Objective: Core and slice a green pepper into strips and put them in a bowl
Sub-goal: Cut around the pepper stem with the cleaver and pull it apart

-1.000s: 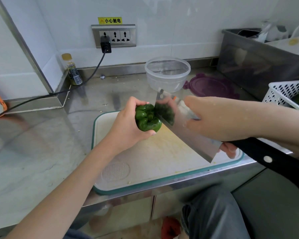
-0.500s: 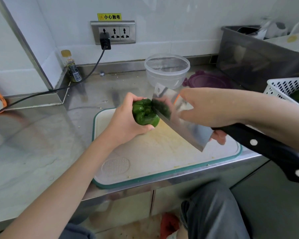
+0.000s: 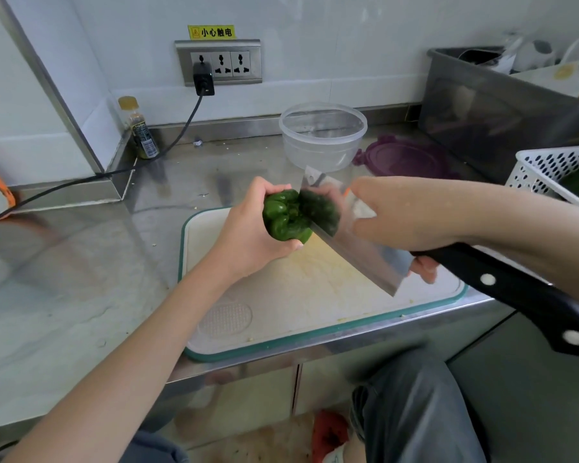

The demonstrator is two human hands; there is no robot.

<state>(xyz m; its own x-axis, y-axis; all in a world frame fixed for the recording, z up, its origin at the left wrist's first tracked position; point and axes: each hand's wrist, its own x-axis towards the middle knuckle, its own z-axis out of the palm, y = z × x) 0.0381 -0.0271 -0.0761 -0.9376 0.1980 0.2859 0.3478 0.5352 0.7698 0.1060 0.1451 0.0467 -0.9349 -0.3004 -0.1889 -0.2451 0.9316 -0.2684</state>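
My left hand (image 3: 248,235) grips a whole green pepper (image 3: 281,217) and holds it in the air above the far part of the white, green-rimmed cutting board (image 3: 281,295). A cleaver (image 3: 358,252) lies with its blade against the pepper's right side, which is mirrored in the steel. My right hand (image 3: 391,215) grips the cleaver high up, where blade meets handle. Its black riveted handle (image 3: 515,292) sticks out toward me. A clear plastic bowl (image 3: 321,135) stands behind the board and holds nothing.
A purple lid (image 3: 405,158) lies right of the bowl. At the right stand a white perforated basket (image 3: 549,168) with something green in it and a steel bin (image 3: 482,108). A small bottle (image 3: 139,128) and a black cable (image 3: 81,182) occupy the back left.
The pepper and cleaver have drifted slightly up and left in view. Both hands keep the same grips and the blade stays against the pepper.
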